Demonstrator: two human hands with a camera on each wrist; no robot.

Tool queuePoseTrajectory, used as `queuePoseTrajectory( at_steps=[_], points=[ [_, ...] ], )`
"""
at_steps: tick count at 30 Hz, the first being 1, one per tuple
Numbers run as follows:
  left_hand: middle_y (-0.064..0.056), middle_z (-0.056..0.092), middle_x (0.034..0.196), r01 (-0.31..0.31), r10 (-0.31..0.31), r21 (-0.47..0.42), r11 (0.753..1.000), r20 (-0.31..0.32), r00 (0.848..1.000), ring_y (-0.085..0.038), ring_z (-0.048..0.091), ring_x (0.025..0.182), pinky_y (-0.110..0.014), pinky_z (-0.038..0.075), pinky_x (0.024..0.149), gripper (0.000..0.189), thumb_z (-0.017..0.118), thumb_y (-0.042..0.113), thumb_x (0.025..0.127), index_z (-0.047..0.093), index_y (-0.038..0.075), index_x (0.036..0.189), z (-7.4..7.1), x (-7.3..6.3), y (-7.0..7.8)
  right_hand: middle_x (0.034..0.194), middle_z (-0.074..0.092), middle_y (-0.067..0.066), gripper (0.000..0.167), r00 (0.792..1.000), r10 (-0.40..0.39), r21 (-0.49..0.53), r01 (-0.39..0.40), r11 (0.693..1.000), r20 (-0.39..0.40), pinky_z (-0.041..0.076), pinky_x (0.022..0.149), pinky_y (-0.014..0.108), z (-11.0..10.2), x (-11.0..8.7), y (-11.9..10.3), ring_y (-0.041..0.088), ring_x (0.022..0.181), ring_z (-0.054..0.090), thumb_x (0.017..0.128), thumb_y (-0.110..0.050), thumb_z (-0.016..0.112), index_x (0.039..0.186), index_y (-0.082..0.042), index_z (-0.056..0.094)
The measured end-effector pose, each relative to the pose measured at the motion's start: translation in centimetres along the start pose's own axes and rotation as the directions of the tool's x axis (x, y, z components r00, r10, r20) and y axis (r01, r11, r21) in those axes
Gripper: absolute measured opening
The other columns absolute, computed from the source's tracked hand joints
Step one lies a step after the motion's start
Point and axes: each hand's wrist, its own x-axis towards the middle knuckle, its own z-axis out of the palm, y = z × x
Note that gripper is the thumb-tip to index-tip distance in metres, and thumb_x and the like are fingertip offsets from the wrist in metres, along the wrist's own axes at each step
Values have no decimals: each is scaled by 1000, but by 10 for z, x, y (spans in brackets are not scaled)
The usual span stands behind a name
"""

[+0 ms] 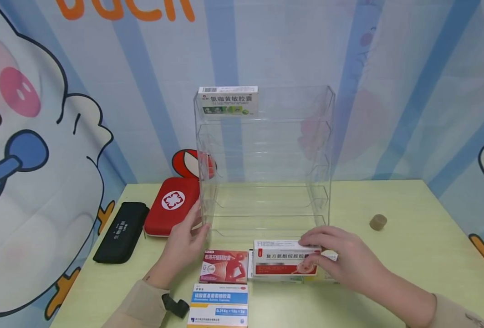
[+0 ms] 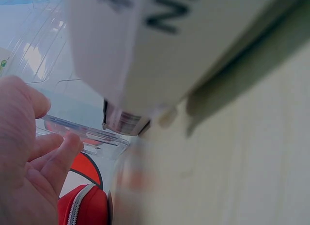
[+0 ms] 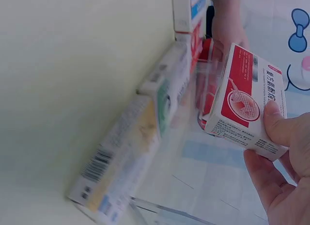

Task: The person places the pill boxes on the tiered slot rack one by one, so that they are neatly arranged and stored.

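Red-and-white cardboard box (image 1: 280,258), before clear plastic tiered rack (image 1: 265,159): end-pinched by right hand (image 1: 344,255), could be dropped through slipping; left hand (image 1: 181,243), unclenched.

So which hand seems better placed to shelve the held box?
Likely the right hand: it holds the red-and-white box in front of the clear rack. The left hand, beside the rack, holds no box.
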Motion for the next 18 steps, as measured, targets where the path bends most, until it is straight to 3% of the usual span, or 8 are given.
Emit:
queuePoseTrajectory(
  at_steps=[5,12,14,18],
  points=[
    [-9,53,170,2,-2,1,1000,1,1000,-37,62,149,-49,64,106,92,75,20,105,20,31,178,0,0,1,116,81,-4,48,999,-14,-74,12,997,-32,61,80,12,-15,24,7,14,97,79,73,1,99,114,-18,84],
    [-10,55,169,-1,1,0,1000,-13,1000,-38,63,148,-49,65,105,91,76,18,105,22,30,177,0,-2,-1,117,82,3,45,996,-45,-168,31,985,-80,69,73,35,-40,64,20,19,96,81,75,4,97,114,-14,84],
    [-10,54,169,-1,1,-8,1000,-10,1000,-38,63,148,-50,65,105,91,76,18,105,21,31,177,0,-2,-1,117,82,4,45,994,-49,-181,30,983,-102,68,75,30,-49,76,24,20,95,82,76,5,96,115,-13,84],
    [-11,53,170,-4,4,-11,1000,-8,1000,-39,62,149,-50,64,105,92,76,17,105,21,30,177,1,-1,-2,117,81,7,42,989,-37,-155,14,988,-145,58,87,4,-65,96,31,24,95,82,78,5,95,116,-10,83]
  ],
)
